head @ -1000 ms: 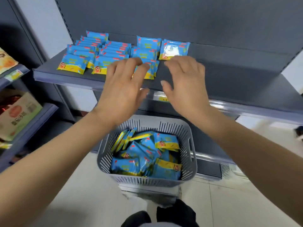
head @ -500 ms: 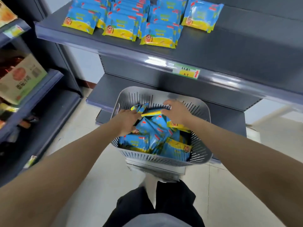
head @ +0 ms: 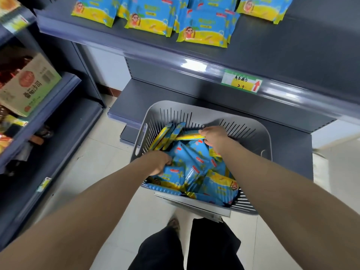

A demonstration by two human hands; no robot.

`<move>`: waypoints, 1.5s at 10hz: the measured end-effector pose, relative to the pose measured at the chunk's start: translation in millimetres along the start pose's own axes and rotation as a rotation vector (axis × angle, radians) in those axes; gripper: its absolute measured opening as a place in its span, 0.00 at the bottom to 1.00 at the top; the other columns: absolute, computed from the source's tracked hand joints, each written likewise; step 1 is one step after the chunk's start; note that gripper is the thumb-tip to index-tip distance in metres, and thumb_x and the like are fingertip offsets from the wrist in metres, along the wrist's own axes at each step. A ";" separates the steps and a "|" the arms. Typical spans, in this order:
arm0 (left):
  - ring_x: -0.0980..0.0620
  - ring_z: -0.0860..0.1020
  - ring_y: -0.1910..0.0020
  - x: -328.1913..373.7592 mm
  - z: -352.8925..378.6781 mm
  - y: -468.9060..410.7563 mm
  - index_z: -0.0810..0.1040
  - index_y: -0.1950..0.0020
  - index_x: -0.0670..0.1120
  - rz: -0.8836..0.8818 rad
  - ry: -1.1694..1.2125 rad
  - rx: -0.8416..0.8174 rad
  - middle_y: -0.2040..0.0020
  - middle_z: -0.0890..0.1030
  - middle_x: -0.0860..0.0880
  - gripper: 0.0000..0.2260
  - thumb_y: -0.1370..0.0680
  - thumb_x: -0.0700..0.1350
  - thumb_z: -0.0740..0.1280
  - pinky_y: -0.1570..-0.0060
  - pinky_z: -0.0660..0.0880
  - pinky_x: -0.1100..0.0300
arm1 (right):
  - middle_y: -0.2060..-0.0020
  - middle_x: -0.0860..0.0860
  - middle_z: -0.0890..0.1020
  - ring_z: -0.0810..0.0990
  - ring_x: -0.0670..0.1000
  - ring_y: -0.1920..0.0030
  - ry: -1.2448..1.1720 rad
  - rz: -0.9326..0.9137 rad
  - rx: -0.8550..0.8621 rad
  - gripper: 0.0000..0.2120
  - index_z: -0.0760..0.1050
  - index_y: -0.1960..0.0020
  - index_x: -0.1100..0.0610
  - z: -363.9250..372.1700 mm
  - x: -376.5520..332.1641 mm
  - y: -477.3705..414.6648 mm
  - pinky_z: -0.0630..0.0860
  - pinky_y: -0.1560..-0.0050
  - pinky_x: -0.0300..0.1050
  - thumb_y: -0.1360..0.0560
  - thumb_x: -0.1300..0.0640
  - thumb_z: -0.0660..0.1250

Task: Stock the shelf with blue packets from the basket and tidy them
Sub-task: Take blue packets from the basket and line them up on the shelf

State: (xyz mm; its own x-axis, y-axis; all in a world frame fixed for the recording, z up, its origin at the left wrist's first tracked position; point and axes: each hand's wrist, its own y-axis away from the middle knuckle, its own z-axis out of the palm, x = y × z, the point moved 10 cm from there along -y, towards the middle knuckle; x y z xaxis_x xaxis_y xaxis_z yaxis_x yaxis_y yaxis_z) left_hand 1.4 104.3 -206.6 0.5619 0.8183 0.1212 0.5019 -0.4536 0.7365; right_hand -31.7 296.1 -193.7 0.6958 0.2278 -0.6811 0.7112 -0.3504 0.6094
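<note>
Head view, looking steeply down past both bare forearms into a grey slotted basket (head: 251, 137) that stands in front of the shelving.

Left hand (head: 159, 161): forearm enters from the lower left, reaching forward and down over the near-left part of the basket. Wrist bent down, knuckles up, fingers (head: 167, 162) curled into the heap of blue packets (head: 194, 168) — they press on a packet there, but whether they have closed round it cannot be told, as the tips are hidden.

Right hand (head: 214, 135): forearm enters from the lower right and crosses the basket to its far side. Fingers are pinched shut on the edge of a yellow-edged packet (head: 190, 136), which lies on its side near the far wall, pointing left.

Basket contents: many blue-and-yellow packets lying loose and overlapping; a few stand on edge against the left wall (head: 165, 136).

Shelf (head: 272, 41), dark grey, above and beyond the basket: more blue packets already laid out in rows (head: 150, 20) towards its left and middle, partly cut off by the top of the frame; the right part is bare. Price label (head: 241, 83) — green and white with a red arrow — clipped on the shelf's front rail.

Lower shelf (head: 148, 94): dark, just behind the basket.

Left side: another shelving bay holding a cardboard carton (head: 29, 84) and other goods, blurred.

Floor (head: 101, 168): pale tiles. Dark trouser legs (head: 187, 248) at the bottom edge.
</note>
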 end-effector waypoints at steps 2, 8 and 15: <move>0.43 0.74 0.38 -0.3 11.2 -2.4 0.66 0.29 0.47 0.011 -0.123 -0.060 0.34 0.73 0.44 0.27 0.27 0.37 0.68 0.42 0.73 0.53 | 0.55 0.55 0.77 0.78 0.53 0.53 -0.222 0.079 0.070 0.09 0.72 0.60 0.57 -5.4 12.2 -6.6 0.79 0.44 0.51 0.30 0.58 0.72; 0.55 0.69 0.72 16.4 -132.2 89.1 0.78 0.52 0.44 0.086 0.072 0.297 0.66 0.72 0.50 0.09 0.31 0.39 0.69 0.73 0.62 0.64 | 0.51 0.58 0.78 0.78 0.52 0.49 -0.057 -0.091 -0.011 0.17 0.75 0.48 0.61 -39.1 -56.7 85.3 0.63 0.66 0.34 0.31 0.72 0.54; 0.55 0.70 0.64 115.7 -383.5 134.7 0.79 0.56 0.46 0.393 0.392 0.844 0.65 0.73 0.57 0.05 0.29 0.39 0.71 0.66 0.66 0.67 | 0.50 0.53 0.77 0.77 0.50 0.54 -0.213 -0.756 0.348 0.32 0.65 0.38 0.47 -294.7 -240.0 76.9 0.75 0.60 0.38 0.33 0.77 0.61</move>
State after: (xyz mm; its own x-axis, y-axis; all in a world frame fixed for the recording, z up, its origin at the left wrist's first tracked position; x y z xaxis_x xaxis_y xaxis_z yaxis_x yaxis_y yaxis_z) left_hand -118.2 273.2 161.9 0.6080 0.5464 0.5760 0.7141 -0.6935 -0.0960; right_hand -114.5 482.3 136.3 -0.0106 0.3493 -0.9370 0.8812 -0.4397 -0.1739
